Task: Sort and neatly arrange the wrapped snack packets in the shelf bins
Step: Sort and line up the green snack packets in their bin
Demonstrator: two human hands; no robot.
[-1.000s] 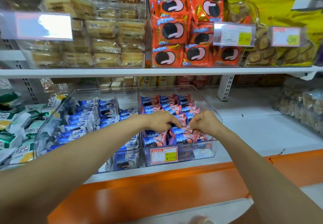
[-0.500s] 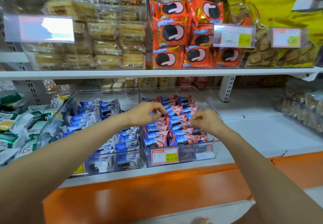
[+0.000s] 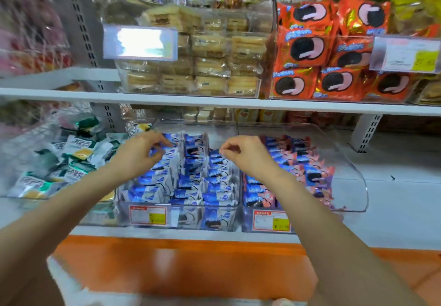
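Observation:
Blue wrapped snack packets (image 3: 191, 181) stand in rows in a clear bin (image 3: 181, 217) at the middle of the lower shelf. Pink wrapped packets (image 3: 310, 169) fill the clear bin (image 3: 350, 186) to its right. My left hand (image 3: 140, 155) is over the back left of the blue bin, its fingers and thumb curled round a blue packet there. My right hand (image 3: 245, 153) hovers above the blue bin's back right corner, fingers curled together, with nothing visible in them. The view is blurred by motion.
Green and white packets (image 3: 74, 160) lie loose in a bin at the left. The upper shelf (image 3: 71, 93) carries stacked pale cakes (image 3: 202, 67) and orange cookie packs (image 3: 329, 62). Bare white shelf (image 3: 401, 198) lies to the right, and an orange ledge (image 3: 181, 265) runs below.
Both hands have left the pink bin and moved left over the blue bin. The view has swung left with them.

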